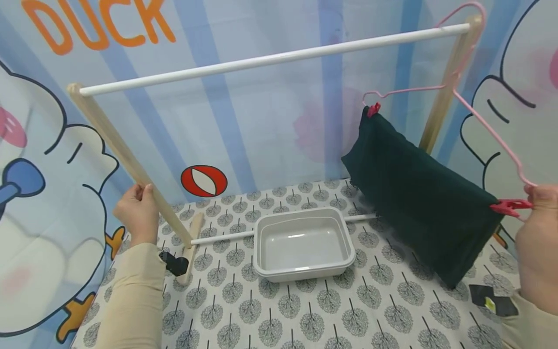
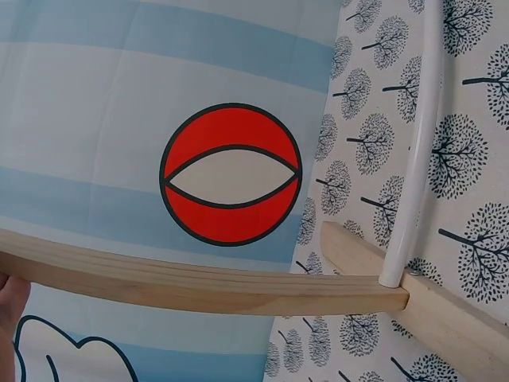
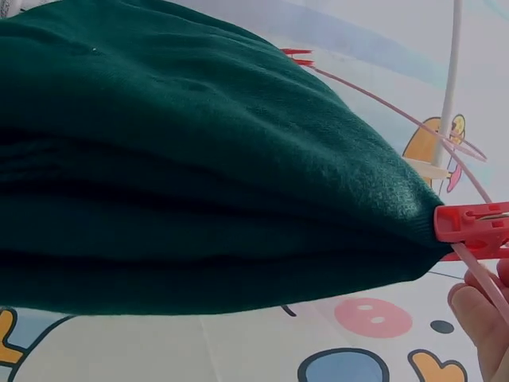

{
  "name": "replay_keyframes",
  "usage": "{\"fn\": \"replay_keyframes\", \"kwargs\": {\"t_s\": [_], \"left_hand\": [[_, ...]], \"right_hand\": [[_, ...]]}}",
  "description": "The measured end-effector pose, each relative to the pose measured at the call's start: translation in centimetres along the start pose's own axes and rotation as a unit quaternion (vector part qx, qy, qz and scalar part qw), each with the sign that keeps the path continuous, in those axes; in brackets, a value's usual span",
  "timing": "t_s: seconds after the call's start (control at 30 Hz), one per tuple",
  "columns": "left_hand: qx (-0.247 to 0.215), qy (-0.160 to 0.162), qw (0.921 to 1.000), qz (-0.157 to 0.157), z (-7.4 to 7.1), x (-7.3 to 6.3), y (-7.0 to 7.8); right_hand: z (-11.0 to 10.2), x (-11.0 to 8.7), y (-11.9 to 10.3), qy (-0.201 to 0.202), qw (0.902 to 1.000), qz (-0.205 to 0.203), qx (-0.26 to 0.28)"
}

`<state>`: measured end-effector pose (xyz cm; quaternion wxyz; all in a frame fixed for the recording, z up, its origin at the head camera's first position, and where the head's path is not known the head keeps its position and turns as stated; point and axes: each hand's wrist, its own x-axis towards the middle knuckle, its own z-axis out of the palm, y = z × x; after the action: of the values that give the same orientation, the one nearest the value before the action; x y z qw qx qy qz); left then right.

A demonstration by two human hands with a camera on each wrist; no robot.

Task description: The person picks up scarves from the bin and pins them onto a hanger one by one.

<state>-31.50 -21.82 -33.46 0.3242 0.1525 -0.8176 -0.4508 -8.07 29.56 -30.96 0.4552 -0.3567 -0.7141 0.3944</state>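
My right hand (image 1: pixel 540 237) grips the near end of a pink clothes hanger (image 1: pixel 488 127), beside a red clothespin (image 1: pixel 510 206). Dark green cloth (image 1: pixel 418 194) hangs folded from the hanger, pinned at its far end by another red clothespin (image 1: pixel 373 110). The hanger's hook shows at the right end of the rack's white top rod (image 1: pixel 270 59); whether the rod bears it I cannot tell. Over on the left, my left hand (image 1: pixel 138 213) holds the rack's wooden post (image 1: pixel 124 150) between thumb and fingers. The right wrist view shows fingers (image 3: pixel 481 318) against the hanger, just below the clothespin.
A light grey basin (image 1: pixel 305 277) sits on the tree-patterned tablecloth (image 1: pixel 279 315), under the top rod. Behind it runs the rack's lower white rod (image 1: pixel 222 238), joined to a wooden foot (image 1: pixel 197 228). A printed cartoon curtain (image 1: pixel 270 126) stands close behind the rack.
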Motion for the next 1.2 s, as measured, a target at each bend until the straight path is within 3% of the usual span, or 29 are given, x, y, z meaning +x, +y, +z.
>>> {"fn": "replay_keyframes", "kwargs": {"t_s": [0.1, 0.17, 0.33, 0.57, 0.67, 0.83, 0.97, 1.07, 1.2], "left_hand": [[-0.002, -0.001, 1.0000, -0.001, 0.0, 0.0, -0.1], [-0.003, -0.001, 1.0000, -0.001, 0.0, 0.0, -0.1], [0.003, -0.004, 1.0000, 0.002, 0.1, 0.0, -0.2], [0.008, 0.002, 0.9999, 0.011, 0.0, 0.0, -0.4], [0.011, 0.006, 0.9998, 0.014, -0.1, -0.1, -0.5], [0.011, 0.010, 0.9999, 0.005, -0.4, 0.0, -0.4], [0.001, 0.007, 1.0000, 0.002, -0.1, 0.1, -0.4], [-0.010, 0.000, 0.9999, -0.002, 0.0, 0.1, -0.5], [-0.043, -0.002, 0.9991, 0.000, -0.2, -0.6, -0.7]], "right_hand": [[0.1, -0.1, 0.2, 0.009, 0.9975, -0.052, -0.047], [0.2, -0.1, 0.4, 0.005, 0.9959, -0.064, -0.064], [0.7, -0.6, 0.6, -0.025, 0.9953, -0.039, -0.085], [1.9, -0.4, 1.2, -0.005, 0.9884, -0.151, -0.014], [2.1, -0.4, 1.4, 0.002, 0.9858, -0.167, -0.009], [2.1, -0.6, 1.1, -0.014, 0.9874, -0.157, -0.017], [1.4, -0.9, 0.2, -0.040, 0.9947, -0.077, -0.055], [0.6, -1.5, -0.4, -0.035, 0.9956, -0.031, -0.081], [-0.7, -2.7, -0.2, 0.003, 0.9933, -0.052, -0.103]]}}
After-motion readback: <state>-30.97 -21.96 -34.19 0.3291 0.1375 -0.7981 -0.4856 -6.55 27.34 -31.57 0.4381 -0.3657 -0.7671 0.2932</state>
